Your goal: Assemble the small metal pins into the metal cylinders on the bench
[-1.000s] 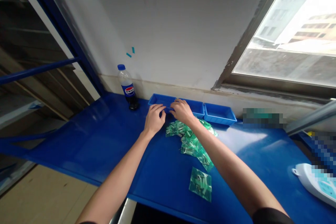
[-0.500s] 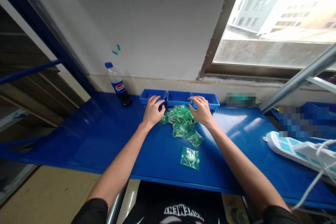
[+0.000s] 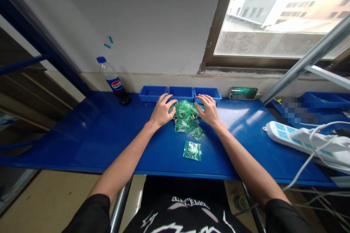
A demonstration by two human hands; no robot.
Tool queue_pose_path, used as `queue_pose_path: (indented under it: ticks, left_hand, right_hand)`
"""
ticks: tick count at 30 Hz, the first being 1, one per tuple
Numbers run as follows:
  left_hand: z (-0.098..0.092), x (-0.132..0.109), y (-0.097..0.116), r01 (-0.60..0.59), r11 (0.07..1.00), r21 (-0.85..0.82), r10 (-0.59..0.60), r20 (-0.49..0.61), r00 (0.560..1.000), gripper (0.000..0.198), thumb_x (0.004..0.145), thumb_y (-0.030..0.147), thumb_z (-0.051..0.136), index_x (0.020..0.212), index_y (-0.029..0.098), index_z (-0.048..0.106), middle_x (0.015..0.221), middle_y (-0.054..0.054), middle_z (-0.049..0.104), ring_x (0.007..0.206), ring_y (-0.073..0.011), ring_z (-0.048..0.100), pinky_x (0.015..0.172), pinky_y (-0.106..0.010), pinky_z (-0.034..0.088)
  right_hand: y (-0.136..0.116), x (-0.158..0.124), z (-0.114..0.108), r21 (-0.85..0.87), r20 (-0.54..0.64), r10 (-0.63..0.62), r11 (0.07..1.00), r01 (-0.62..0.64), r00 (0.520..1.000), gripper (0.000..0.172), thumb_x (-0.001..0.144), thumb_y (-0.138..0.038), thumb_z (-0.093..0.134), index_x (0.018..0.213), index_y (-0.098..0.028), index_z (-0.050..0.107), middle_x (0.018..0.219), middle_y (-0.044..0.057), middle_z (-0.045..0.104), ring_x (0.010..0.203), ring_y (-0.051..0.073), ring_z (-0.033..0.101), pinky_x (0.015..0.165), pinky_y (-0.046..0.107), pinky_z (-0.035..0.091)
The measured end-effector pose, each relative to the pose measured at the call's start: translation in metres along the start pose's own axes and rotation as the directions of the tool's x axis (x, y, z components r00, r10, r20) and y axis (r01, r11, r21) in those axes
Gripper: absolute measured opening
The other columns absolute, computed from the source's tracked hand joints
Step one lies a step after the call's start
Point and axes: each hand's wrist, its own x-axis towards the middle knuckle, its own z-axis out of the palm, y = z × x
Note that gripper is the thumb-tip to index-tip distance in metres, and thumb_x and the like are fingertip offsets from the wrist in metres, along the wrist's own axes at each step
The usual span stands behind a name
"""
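Observation:
A heap of small green packets [image 3: 186, 116] lies on the blue table [image 3: 109, 134]. At the heap's left edge is my left hand [image 3: 163, 111], its fingers apart and curved, with nothing held. My right hand [image 3: 208, 110] is at the right edge, fingers likewise spread and holding nothing. One green packet [image 3: 192, 150] lies by itself nearer the table's front edge. Behind the heap three blue trays stand in a row: the left tray [image 3: 153, 92], the middle tray [image 3: 180, 93] and the right tray [image 3: 210, 93], partly behind my fingers.
A cola bottle [image 3: 115, 83] stands at the back left. A phone [image 3: 242, 93] leans against the wall at the back right. To the right are a white power strip [image 3: 290, 136] with cables and a metal pole [image 3: 306, 56].
The whole view has shifted a little. My two hands have come slightly closer together around the heap, which looks narrower at its left side. Both hands remain spread.

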Motion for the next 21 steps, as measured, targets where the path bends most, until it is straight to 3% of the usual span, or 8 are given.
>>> queue_pose_path:
  ticks: [11,13,15,16,17,18,20,21]
  left_hand:
    - [-0.004,-0.001,0.015,-0.059,0.987,-0.152,0.081,0.147,0.986,0.031,0.095,0.023,0.055,0.122,0.02,0.072,0.129,-0.013,0.064,0.126,-0.0282,0.056,0.111,-0.048,0.049]
    - [-0.018,0.0,0.027,-0.015,0.977,-0.211,0.06,0.21,0.976,0.027,0.096,0.026,0.056,0.116,0.02,0.074,0.123,-0.013,0.066,0.117,-0.0277,0.061,0.106,-0.047,0.052]
    - [-0.045,-0.003,0.047,0.065,0.93,-0.363,0.068,0.34,0.938,0.023,0.098,0.028,0.055,0.107,0.02,0.074,0.114,-0.011,0.07,0.104,-0.0234,0.067,0.097,-0.041,0.055]
    - [-0.062,-0.007,0.059,0.121,0.883,-0.454,0.098,0.431,0.897,0.022,0.098,0.03,0.055,0.104,0.02,0.074,0.107,-0.009,0.072,0.095,-0.0212,0.069,0.091,-0.037,0.057]
    - [-0.079,-0.013,0.071,0.191,0.82,-0.539,0.162,0.539,0.827,0.022,0.098,0.032,0.056,0.101,0.02,0.075,0.099,-0.007,0.074,0.089,-0.0198,0.07,0.086,-0.034,0.058]
    - [-0.096,-0.021,0.082,0.273,0.746,-0.607,0.28,0.659,0.698,0.023,0.099,0.033,0.056,0.1,0.02,0.075,0.094,-0.006,0.076,0.086,-0.019,0.071,0.083,-0.031,0.058]
    - [-0.122,-0.047,0.099,0.459,0.63,-0.626,0.505,0.78,0.37,0.033,0.103,0.034,0.046,0.105,0.02,0.077,0.095,-0.007,0.078,0.084,-0.0189,0.074,0.08,-0.028,0.059]
    - [-0.131,-0.065,0.104,0.493,0.638,-0.591,0.536,0.801,0.267,0.036,0.103,0.034,0.044,0.108,0.02,0.077,0.096,-0.008,0.079,0.084,-0.0196,0.075,0.078,-0.027,0.06]
  right_hand:
    - [-0.002,-0.003,-0.006,0.029,-0.027,0.008,1.0,-0.007,1.0,0.031,0.1,-0.036,0.054,0.124,-0.022,0.069,0.129,0.011,0.071,0.126,0.029,0.059,0.108,0.05,0.045]
    - [-0.005,-0.002,-0.009,0.058,-0.037,-0.008,0.998,0.011,0.999,0.028,0.099,-0.033,0.055,0.121,-0.023,0.069,0.126,0.011,0.072,0.122,0.029,0.061,0.106,0.05,0.047]
    - [-0.009,-0.001,-0.011,0.104,-0.035,-0.022,0.994,0.026,0.999,0.026,0.099,-0.031,0.054,0.118,-0.024,0.07,0.121,0.01,0.073,0.116,0.027,0.065,0.103,0.048,0.05]
    - [-0.011,-0.001,-0.012,0.132,-0.032,-0.023,0.991,0.027,0.999,0.025,0.099,-0.03,0.053,0.116,-0.024,0.07,0.118,0.009,0.074,0.111,0.026,0.067,0.101,0.046,0.052]
    - [-0.013,-0.001,-0.013,0.159,-0.024,-0.022,0.987,0.025,0.999,0.024,0.099,-0.029,0.053,0.114,-0.025,0.071,0.116,0.009,0.074,0.106,0.025,0.068,0.098,0.044,0.053]
    - [-0.014,-0.001,-0.013,0.187,-0.019,-0.015,0.982,0.018,1.0,0.024,0.099,-0.029,0.052,0.113,-0.025,0.071,0.114,0.008,0.074,0.1,0.024,0.07,0.095,0.042,0.055]
    - [-0.016,-0.002,-0.011,0.232,-0.009,-0.001,0.973,0.003,1.0,0.023,0.098,-0.029,0.053,0.11,-0.024,0.071,0.11,0.008,0.074,0.088,0.021,0.07,0.088,0.038,0.057]
    - [-0.016,-0.003,-0.01,0.249,-0.01,0.004,0.969,-0.001,1.0,0.022,0.098,-0.028,0.053,0.109,-0.024,0.072,0.108,0.007,0.074,0.086,0.02,0.07,0.086,0.037,0.057]
